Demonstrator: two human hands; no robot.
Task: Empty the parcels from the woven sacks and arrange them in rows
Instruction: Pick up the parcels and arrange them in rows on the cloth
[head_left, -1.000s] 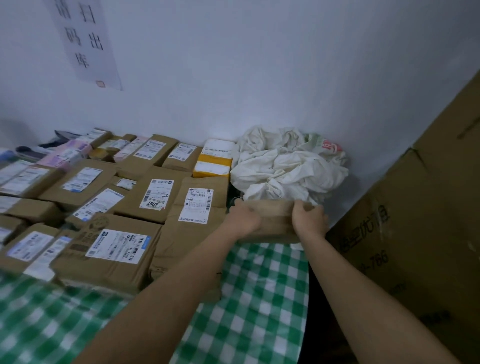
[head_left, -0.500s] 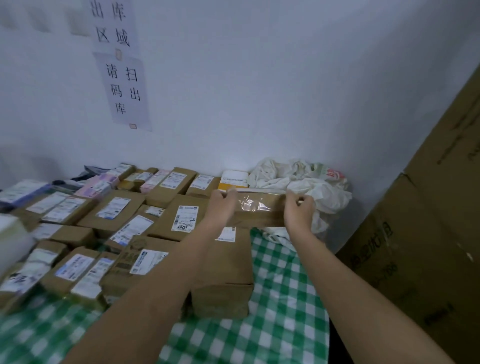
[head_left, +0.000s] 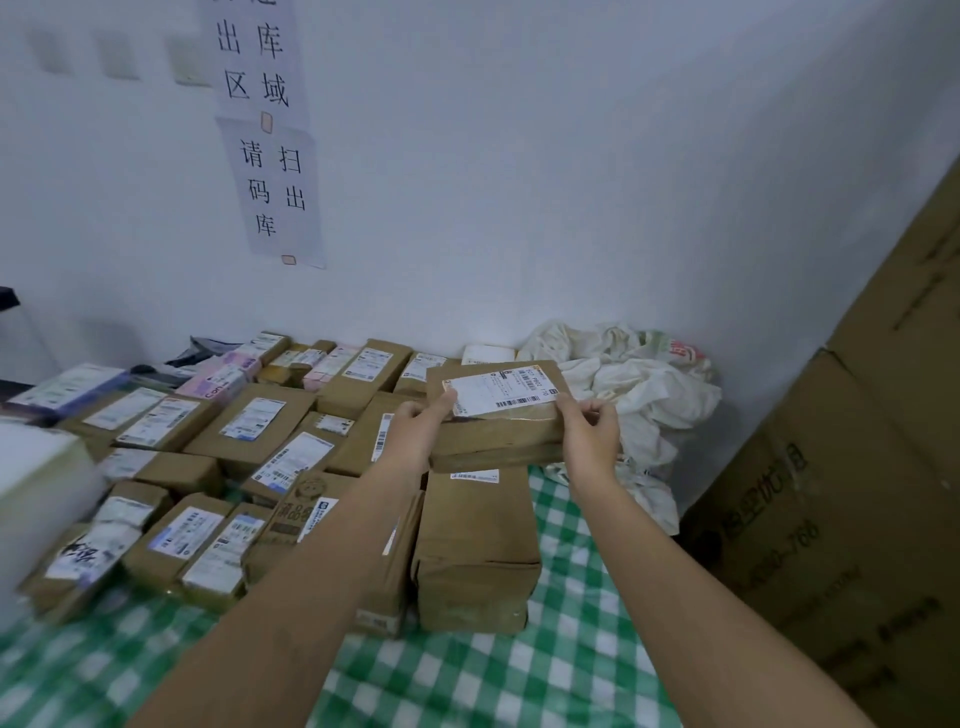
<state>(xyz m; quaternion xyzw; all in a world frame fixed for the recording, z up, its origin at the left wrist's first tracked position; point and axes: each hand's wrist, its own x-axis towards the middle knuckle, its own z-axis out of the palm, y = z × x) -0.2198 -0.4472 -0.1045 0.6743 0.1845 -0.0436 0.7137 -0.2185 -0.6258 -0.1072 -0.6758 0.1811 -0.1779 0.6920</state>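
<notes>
The parcel (head_left: 496, 415) is a flat brown cardboard box with clear tape and a white shipping label on its top face — the print on the label is too small to read. Both hands grip it by its short ends: the left hand (head_left: 418, 431) pinches the left end with the thumb on the label corner, the right hand (head_left: 589, 428) holds the right end with curled fingers. The parcel is in the air, just in front of the crumpled white woven sack (head_left: 634, 379) at the wall. Left of the sack, rows of parcels (head_left: 249, 431) lie on the green checked counter (head_left: 519, 675). The far left edge is blurred — one white thing there cannot be made out.
</notes>
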